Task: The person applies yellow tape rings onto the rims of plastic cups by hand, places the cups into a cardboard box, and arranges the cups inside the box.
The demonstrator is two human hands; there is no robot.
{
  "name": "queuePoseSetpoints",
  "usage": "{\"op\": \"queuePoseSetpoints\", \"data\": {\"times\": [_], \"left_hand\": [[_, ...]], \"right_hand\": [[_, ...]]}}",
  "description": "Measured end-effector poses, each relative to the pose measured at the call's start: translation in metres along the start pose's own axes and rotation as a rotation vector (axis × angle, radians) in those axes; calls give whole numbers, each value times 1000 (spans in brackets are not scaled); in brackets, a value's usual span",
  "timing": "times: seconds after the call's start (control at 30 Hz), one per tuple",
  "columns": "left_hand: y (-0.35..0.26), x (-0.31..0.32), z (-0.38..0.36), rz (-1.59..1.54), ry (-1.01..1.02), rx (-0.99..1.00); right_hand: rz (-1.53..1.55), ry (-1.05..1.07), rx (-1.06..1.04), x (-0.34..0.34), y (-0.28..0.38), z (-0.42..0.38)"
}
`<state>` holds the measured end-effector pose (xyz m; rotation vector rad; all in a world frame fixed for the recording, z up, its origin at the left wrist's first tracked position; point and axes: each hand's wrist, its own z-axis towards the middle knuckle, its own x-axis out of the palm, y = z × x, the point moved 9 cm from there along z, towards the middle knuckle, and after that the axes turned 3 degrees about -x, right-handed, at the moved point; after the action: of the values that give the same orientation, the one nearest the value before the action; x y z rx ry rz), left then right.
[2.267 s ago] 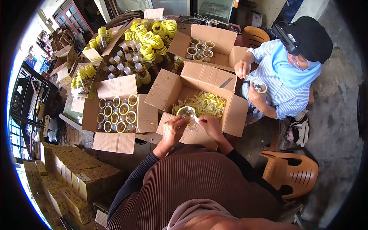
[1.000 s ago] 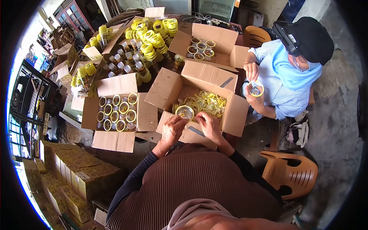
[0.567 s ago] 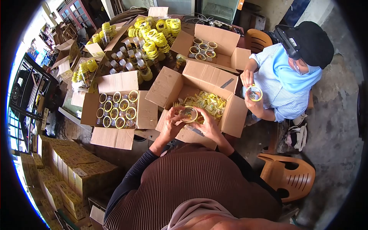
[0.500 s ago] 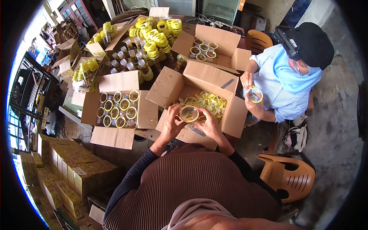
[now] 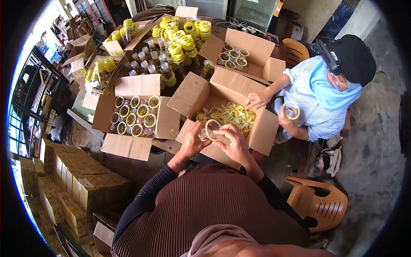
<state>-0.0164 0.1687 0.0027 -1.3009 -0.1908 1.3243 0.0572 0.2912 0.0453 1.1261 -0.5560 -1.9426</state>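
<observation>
My left hand (image 5: pixel 192 140) is closed round the body of a clear plastic cup (image 5: pixel 204 133) with a yellow rim. The cup is tilted, its mouth turned toward my right side. My right hand (image 5: pixel 233 141) grips the cup at its rim, fingers bent. Whatever is inside the cup is too small to make out. Just beyond my hands, an open cardboard box (image 5: pixel 188 95) holds a heap of small yellow-and-clear sachets (image 5: pixel 234 115). To the left, another open box (image 5: pixel 128 147) contains rows of yellow-rimmed cups (image 5: pixel 138 112).
At right, a co-worker (image 5: pixel 323 94) holds a similar cup (image 5: pixel 291 111), one hand over the sachets. Behind stand a third box of cups (image 5: pixel 257 43), stacked yellow rings (image 5: pixel 188 43) and lidded jars (image 5: pixel 147 60). An orange chair (image 5: pixel 319 203) and stacked cartons (image 5: pixel 81 175) flank me.
The cup in my hands has tipped from mouth-up to sideways. The co-worker's one hand has moved from their cup to above the sachet box. The view has shifted slightly.
</observation>
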Motion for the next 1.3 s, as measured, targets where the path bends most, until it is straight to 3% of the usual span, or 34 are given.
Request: {"op": "queuePoseSetpoints", "data": {"times": [0.1, 0.2, 0.37, 0.43, 0.47, 0.5, 0.63, 0.73, 0.83, 0.93, 1.17, 1.3], "left_hand": [[3, 3, -6, -97, -7, 24], [13, 1, -7, -234, 1, -79], [9, 4, -16, -65, 119, 25], [-9, -5, -19, 11, 169, 139], [-5, -5, -23, 19, 198, 137], [-1, -6, -27, 27, 226, 139], [10, -31, -38, -152, 204, 87], [28, -54, -43, -199, 172, -17], [47, -74, -48, -365, 105, -173], [62, -93, -53, -551, 31, -229], [89, -137, -65, -652, -39, -247], [106, -150, -73, -549, -15, -266]], "right_hand": [[11, 19, -8, 13, -4, -10], [381, -205, 168, 5, -24, -16], [300, -286, 191, 10, -5, -5], [-118, -229, 67, 12, 25, 6], [-105, -179, -18, 20, 20, 6], [22, -176, 121, 26, 8, 2], [14, -282, 176, 31, -6, 4], [217, -204, 264, 55, -15, 5], [355, 85, 284, 103, -5, 12], [322, 175, 187, 127, 31, 28], [381, 185, 272, 174, 36, 46], [388, 209, 280, 199, 40, 55]]}}
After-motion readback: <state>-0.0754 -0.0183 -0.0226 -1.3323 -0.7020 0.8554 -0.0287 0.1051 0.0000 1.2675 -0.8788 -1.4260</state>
